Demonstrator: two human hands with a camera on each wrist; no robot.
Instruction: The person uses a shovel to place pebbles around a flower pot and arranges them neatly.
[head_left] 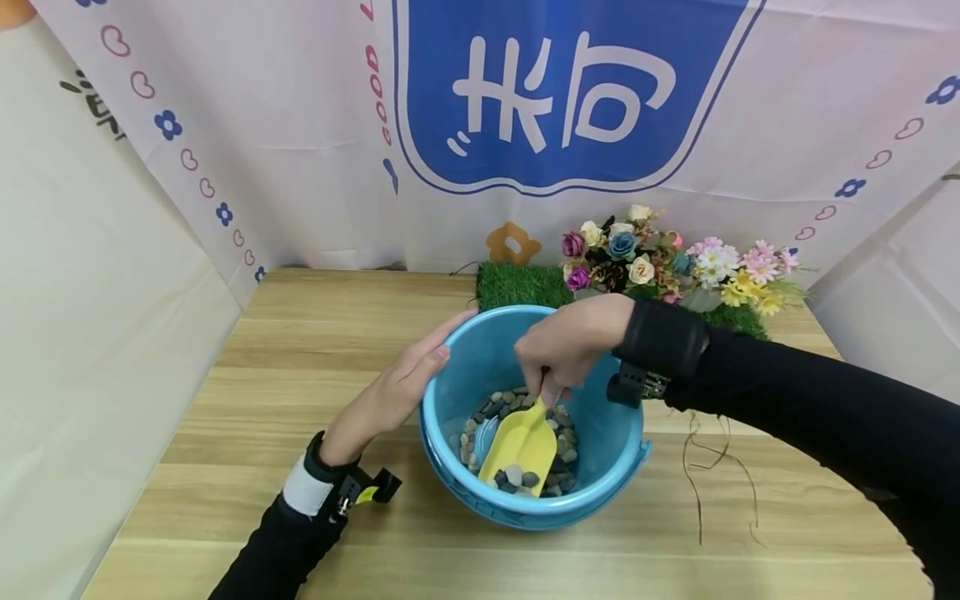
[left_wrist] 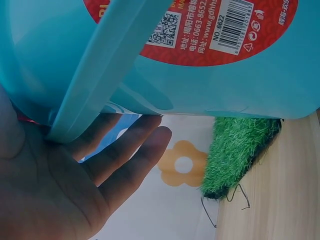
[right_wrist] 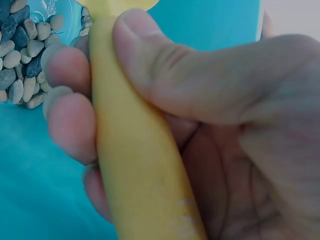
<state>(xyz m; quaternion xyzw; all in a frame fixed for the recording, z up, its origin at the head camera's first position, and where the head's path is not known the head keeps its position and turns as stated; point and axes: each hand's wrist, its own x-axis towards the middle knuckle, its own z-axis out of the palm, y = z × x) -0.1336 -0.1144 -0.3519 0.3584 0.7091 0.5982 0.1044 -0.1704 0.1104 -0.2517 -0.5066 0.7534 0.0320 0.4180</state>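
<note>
A blue bucket [head_left: 626,475] stands on the wooden table, with grey, tan and dark pebbles [head_left: 566,437] over its bottom. My right hand [head_left: 568,342] reaches inside and grips the handle of a yellow toy shovel [head_left: 522,440]. In the right wrist view the thumb lies along the yellow handle [right_wrist: 135,150] and the fingers curl round it. Several pebbles lie on the tilted blade. My left hand [head_left: 397,385] rests against the bucket's left side at the rim. Its fingers look straight in the left wrist view, below the blue rim [left_wrist: 95,80].
Behind the bucket lies a strip of artificial grass [head_left: 521,285]. Artificial roses [head_left: 621,250] and daisies [head_left: 738,271] stand at the back right. Thin dark strands [head_left: 723,454] lie right of the bucket. A printed cloth [head_left: 315,167] hangs behind the table.
</note>
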